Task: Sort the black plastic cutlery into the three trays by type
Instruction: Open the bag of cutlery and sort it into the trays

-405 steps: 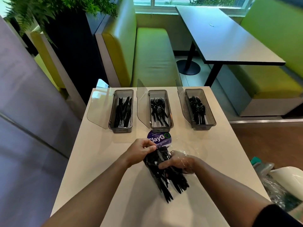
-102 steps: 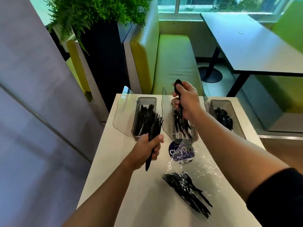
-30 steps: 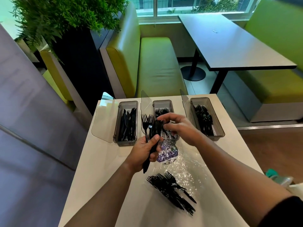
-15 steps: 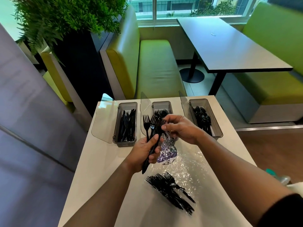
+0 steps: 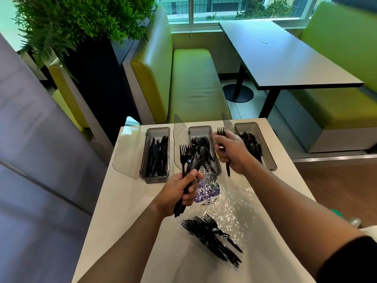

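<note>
Hands apart at the middle tray (image 5: 199,128)

White table (image 5: 126,201) in a booth room: plant (image 5: 81,21) far left of that tray, green bench (image 5: 191,82) behind it, dark table (image 5: 281,56) far right. Left hand (image 5: 177,193), just in front of the tray, grips a bundle (image 5: 190,160) of cutlery, upright, tines up. Right hand (image 5: 232,152), at the tray's right edge, grips one fork (image 5: 221,132), upright, tines up. Nearer than the tray, a pile (image 5: 212,237) lies on plastic wrap (image 5: 240,207), diagonal, tines far-left.
</note>
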A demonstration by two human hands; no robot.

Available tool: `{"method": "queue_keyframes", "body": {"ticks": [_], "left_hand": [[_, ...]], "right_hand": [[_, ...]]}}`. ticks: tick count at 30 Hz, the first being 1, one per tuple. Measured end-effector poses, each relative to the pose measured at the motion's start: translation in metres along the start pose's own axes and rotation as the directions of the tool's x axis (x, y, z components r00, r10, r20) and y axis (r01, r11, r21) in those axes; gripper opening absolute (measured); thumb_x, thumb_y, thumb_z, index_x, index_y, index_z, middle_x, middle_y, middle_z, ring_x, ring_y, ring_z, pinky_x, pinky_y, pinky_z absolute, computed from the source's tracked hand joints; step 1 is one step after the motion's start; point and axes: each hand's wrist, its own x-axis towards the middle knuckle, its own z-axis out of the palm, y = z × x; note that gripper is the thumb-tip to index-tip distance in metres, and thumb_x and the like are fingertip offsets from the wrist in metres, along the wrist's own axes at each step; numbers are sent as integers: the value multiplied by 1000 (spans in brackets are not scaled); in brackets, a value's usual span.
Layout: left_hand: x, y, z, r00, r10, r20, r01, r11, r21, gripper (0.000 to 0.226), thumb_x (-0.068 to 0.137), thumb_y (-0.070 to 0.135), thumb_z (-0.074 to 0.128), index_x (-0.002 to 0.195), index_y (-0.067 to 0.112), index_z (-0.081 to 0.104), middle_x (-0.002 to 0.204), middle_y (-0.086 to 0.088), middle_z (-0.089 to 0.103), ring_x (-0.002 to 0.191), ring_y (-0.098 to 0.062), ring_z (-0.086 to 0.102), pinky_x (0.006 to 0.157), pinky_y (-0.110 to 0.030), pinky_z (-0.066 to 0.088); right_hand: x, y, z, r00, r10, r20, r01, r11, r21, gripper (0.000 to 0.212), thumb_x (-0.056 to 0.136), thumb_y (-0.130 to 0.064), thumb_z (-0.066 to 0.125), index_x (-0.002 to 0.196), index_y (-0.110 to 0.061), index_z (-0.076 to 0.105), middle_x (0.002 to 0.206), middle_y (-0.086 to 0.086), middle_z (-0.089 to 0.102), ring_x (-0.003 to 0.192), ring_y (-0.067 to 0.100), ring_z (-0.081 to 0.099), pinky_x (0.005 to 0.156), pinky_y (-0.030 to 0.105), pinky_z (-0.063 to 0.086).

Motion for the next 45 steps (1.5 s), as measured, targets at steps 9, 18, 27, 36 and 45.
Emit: {"method": "queue_keyframes", "body": {"ticks": [9, 18, 27, 36, 45], "left_hand": [[-1, 1, 6, 991, -103, 91, 98, 994, 57, 36, 102, 38, 49, 111, 6, 62, 60, 1, 33, 40, -5, 29, 38, -17, 24], [-2, -2, 2, 992, -94, 82, 86, 992, 88, 39, 102, 40, 51, 115, 5, 60, 62, 0, 32, 41, -6, 29, 38, -18, 25], [-1, -4, 3, 992, -97, 75, 86, 987, 139, 35, 102, 40, 50, 109, 7, 60, 63, 0, 33, 43, -7, 28, 39, -22, 20], [2, -8, 4, 991, -85, -106, 106, 971, 216, 23, 106, 31, 46, 102, 10, 55, 65, 2, 38, 49, -10, 31, 42, -21, 27], [9, -12, 7, 971, -42, -234, 125, 928, 352, 13, 107, 25, 45, 109, 12, 47, 70, 1, 42, 52, -10, 39, 48, -25, 36]], "right_hand": [[-5, 4, 25, 956, 246, 162, -181, 924, -337, 17, 93, -22, 71, 81, -15, 61, 59, 1, 57, 38, 7, 35, 33, 19, 25], [-5, -7, 27, 997, 78, -11, -79, 975, -208, 12, 105, -15, 53, 101, -7, 61, 87, 14, 73, 40, 1, 52, 37, 15, 37], [20, -16, 5, 898, -159, -411, 184, 983, 22, 10, 106, -12, 48, 101, -13, 56, 74, 6, 60, 62, 16, 66, 60, 30, 54], [9, -11, 7, 975, -92, -204, 106, 993, 59, 15, 102, -3, 50, 108, -8, 62, 76, 8, 62, 43, 12, 45, 38, 23, 35], [-15, 33, 41, 992, -85, 89, 119, 842, -525, 33, 83, -39, 80, 98, -12, 68, 77, -4, 66, 62, 4, 58, 56, 19, 48]]}}
